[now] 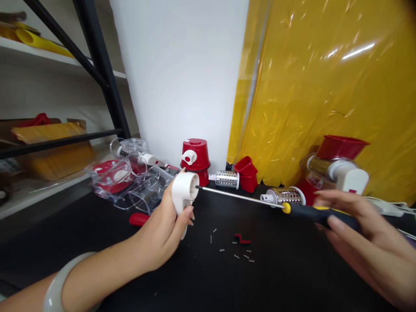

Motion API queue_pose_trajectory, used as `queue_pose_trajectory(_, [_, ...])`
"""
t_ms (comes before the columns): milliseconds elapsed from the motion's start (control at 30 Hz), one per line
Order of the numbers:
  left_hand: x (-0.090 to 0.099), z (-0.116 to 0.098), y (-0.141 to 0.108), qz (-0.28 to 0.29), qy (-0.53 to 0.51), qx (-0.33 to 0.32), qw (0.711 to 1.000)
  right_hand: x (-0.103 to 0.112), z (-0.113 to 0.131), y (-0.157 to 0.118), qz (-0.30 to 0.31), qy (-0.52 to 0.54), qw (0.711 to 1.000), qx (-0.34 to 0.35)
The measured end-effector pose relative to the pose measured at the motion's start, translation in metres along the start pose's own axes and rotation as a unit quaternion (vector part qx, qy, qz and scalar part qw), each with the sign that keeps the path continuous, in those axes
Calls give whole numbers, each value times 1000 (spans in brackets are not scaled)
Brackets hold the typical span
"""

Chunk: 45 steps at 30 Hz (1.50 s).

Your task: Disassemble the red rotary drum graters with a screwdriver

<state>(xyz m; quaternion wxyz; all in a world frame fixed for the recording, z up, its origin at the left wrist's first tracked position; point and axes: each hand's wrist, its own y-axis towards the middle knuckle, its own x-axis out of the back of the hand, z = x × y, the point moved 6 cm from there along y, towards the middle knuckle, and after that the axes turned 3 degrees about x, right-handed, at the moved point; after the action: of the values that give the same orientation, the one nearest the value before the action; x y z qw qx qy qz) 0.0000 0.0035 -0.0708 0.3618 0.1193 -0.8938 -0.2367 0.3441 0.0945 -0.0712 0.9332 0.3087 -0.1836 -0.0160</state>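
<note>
Left hand (pixel 165 221): gripping a white plastic part (pixel 182 190), curling fingers behind it and pressing the thumb against its lower side; wearing a pale bangle (pixel 69 277) at the wrist.
White plastic part: being held above the middle of the black table (pixel 286 277), facing its round hollow end toward the right edge.
Right hand (pixel 373 236): closing thumb and fingers around the black-and-yellow handle of a screwdriver (pixel 286 208), blurring slightly.
Screwdriver: stretching nearly level between both hands, pointing its tip at the round end; contact being too small to tell.
Screws (pixel 236 256): lying scattered mid-table below the shaft, surrounding a small red piece (pixel 242 239).
Far edge: carrying, from left to right, a red base (pixel 199 151) with a white knob (pixel 189 157), a perforated metal drum (pixel 227 179), a red chute (pixel 247 177) and a second drum (pixel 289 196).
Far left corner: holding a pile of clear plastic parts (pixel 147 186), with a red handle (pixel 138 219) lying nearer, just beside the left forearm.
Far right corner: bearing a red-and-white grater (pixel 341 147), standing upright before yellow sheeting (pixel 325 86).
</note>
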Motion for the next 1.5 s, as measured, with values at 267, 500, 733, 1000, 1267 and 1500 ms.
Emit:
queue_pose_trajectory(267, [13,9,6,-30,16,-32,999,-41,31,54,186,-29,979,-77])
queue_pose_trajectory(500, [16,11,8,-42,-16,-8,999,-17,58,69,23,-96,981,167])
queue_pose_trajectory(733, [2,18,2,-32,-68,44,996,-19,33,54,-19,110,989,101])
queue_pose_trajectory(1000, [5,20,5,-36,-63,27,997,-58,-5,42,218,132,945,-207])
queue_pose_trajectory(1267, [-6,19,0,8,-36,34,999,-13,30,59,110,-72,990,45])
queue_pose_trajectory(1500, [-6,23,1,13,-45,58,997,-15,43,52,101,-106,979,141])
